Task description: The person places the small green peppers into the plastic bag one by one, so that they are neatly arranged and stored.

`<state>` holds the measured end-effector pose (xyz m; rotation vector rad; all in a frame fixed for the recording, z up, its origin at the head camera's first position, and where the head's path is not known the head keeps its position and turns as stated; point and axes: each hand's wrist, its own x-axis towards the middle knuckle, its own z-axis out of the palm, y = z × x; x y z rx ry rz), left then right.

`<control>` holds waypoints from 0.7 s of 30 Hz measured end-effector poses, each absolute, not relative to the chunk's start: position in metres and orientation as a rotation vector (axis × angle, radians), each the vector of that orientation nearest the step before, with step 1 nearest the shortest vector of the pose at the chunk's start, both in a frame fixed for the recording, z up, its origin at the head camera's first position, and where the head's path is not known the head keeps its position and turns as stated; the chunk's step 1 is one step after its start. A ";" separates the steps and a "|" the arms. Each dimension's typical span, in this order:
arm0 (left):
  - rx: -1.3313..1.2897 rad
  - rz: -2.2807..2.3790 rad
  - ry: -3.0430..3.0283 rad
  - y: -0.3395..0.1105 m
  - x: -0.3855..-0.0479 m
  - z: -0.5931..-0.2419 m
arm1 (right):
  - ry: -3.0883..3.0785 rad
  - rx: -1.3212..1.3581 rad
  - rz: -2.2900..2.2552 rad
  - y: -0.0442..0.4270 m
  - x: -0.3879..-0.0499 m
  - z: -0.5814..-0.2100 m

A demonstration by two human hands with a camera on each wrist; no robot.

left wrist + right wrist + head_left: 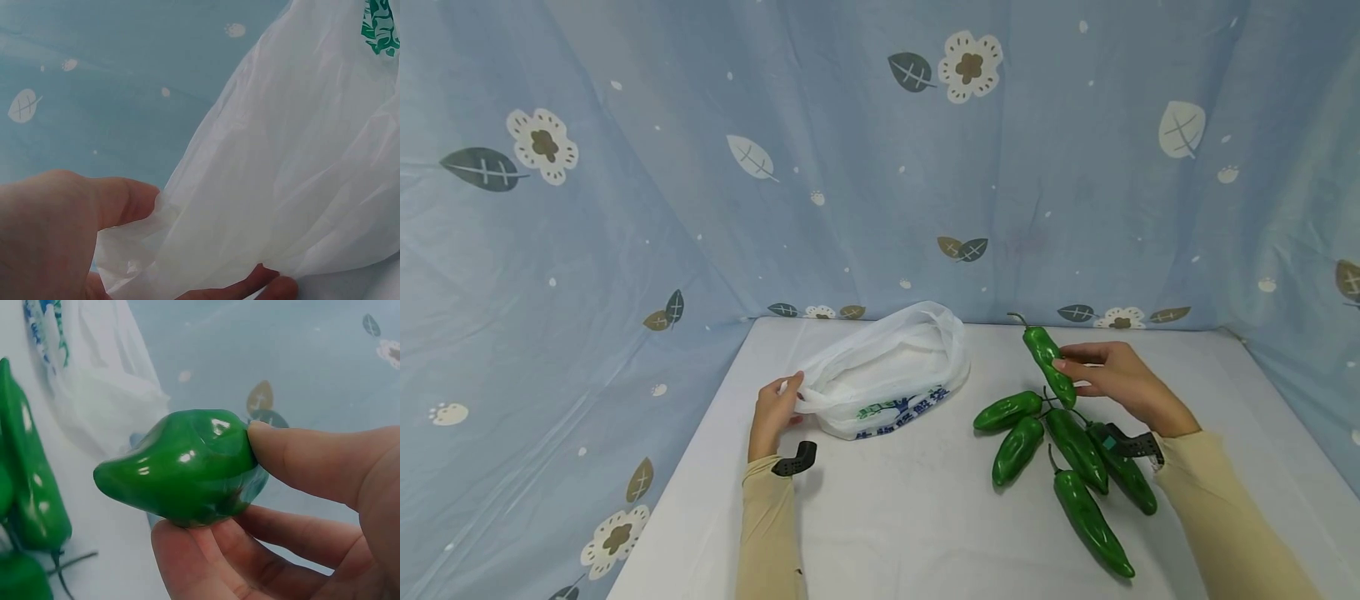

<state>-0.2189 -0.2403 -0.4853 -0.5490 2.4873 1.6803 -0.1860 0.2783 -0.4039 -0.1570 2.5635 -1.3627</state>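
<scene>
On the white cloth-covered desk point(910, 525), five loose, glossy green, elongated peppers point(1077, 451) lie clustered at right. Left hand point(775, 411): grip pinched on the left edge of a translucent white plastic bag point(850, 421) with green and blue print, its mouth gaping. Right hand point(1123, 379): grip clamped, thumb against fingers, on a glossy green tapered pepper point(1043, 350) held beyond the cluster; long axis oblique, stem pointing far left, tip near right. Behind: a pale blue patterned fabric curtain point(820, 83).
</scene>
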 end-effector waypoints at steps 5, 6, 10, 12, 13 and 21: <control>-0.554 1.679 2.492 -0.240 -0.219 -0.486 | 2.532 -0.187 -1.405 0.264 -0.191 -0.398; -0.554 1.672 2.497 -0.240 -0.219 -0.486 | 2.530 -0.192 -1.411 0.261 -0.192 -0.397; -0.552 1.641 2.519 -0.239 -0.220 -0.486 | 2.511 -0.210 -1.438 0.251 -0.197 -0.395; -0.557 1.633 2.523 -0.239 -0.220 -0.486 | 2.509 -0.219 -1.449 0.246 -0.200 -0.394; -0.560 1.633 2.521 -0.239 -0.220 -0.486 | 2.508 -0.220 -1.453 0.243 -0.201 -0.394; -0.562 1.628 2.526 -0.238 -0.221 -0.486 | 2.483 -0.220 -1.498 0.222 -0.207 -0.396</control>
